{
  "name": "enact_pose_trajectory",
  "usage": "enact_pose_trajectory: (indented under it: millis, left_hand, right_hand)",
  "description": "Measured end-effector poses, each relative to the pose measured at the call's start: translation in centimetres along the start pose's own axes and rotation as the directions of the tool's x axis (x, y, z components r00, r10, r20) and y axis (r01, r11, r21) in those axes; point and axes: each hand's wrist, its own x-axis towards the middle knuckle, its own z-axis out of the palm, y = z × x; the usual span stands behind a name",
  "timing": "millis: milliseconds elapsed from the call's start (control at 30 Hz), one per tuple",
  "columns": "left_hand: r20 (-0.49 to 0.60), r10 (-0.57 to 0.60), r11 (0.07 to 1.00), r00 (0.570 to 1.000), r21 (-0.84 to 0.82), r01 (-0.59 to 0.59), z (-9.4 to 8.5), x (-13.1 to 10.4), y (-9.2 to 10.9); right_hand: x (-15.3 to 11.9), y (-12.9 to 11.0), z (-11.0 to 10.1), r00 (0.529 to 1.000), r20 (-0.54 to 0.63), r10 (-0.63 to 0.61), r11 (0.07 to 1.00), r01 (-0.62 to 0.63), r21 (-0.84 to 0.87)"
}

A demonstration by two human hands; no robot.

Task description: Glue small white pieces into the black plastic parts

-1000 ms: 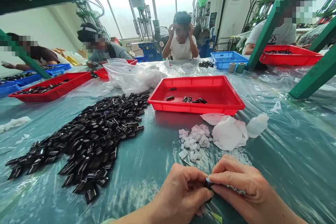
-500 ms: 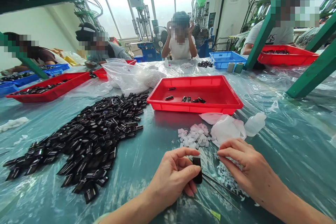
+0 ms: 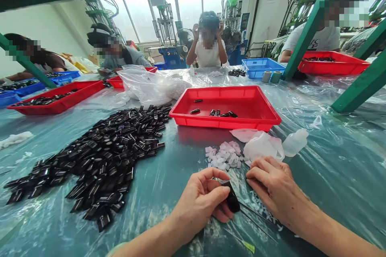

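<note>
My left hand is closed on a glossy black plastic piece, pinched between thumb and fingers and tilted. To its right, my right hand has thumb and fingertips pressed together; anything between them is hidden or too small to make out. Tiny white plastic parts lie scattered beneath the right hand, partly covered by it. Beyond both hands sits a small heap of white and pinkish pieces. Thin dark rods lie under the hands, near a needle with a yellow-green hub.
A large pile of black plastic pieces spreads on the left. Ahead stands a red tray holding several black pieces. A white bag and translucent bottle lie at right. Green posts rise farther right. Several co-workers sit around the table.
The black piece in my left hand has tilted, its lower end swinging right. My right hand has moved slightly left, its fingers curling closer together.
</note>
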Motion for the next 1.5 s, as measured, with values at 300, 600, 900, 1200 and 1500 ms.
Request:
enact_pose_trajectory:
  millis: [300, 600, 900, 1200, 1500]
  left_hand:
    - [-0.004, 0.030, 0.998, 1.000, -0.058, -0.030, -0.2, 0.0, 0.1]
    - [0.036, 0.075, 0.973, 0.997, -0.221, -0.066, -0.3, -0.1, 0.0]
    - [0.131, 0.066, 0.916, 0.989, -0.400, -0.008, -0.2, -0.3, -0.2]
    - [0.173, 0.088, 0.885, 0.981, -0.466, 0.003, 0.0, -0.3, -0.3]
    - [0.179, 0.098, 0.880, 0.979, -0.475, -0.001, -0.1, -0.2, -0.2]
  right_hand:
    - [-0.4, -1.1, -1.8, 0.998, 0.031, 0.053, 0.945, -0.060, 0.322]
    - [-0.5, -2.5, -2.7, 0.890, 0.412, 0.193, 0.494, -0.451, 0.743]
    - [-0.3, -2.9, -2.1, 0.824, 0.543, 0.162, -0.038, -0.545, 0.838]
    - [-0.3, -3.4, -1.8, 0.814, 0.565, 0.133, -0.204, -0.536, 0.819]
    - [-0.7, -3.2, -0.6, 0.850, 0.510, 0.133, -0.268, -0.464, 0.844]
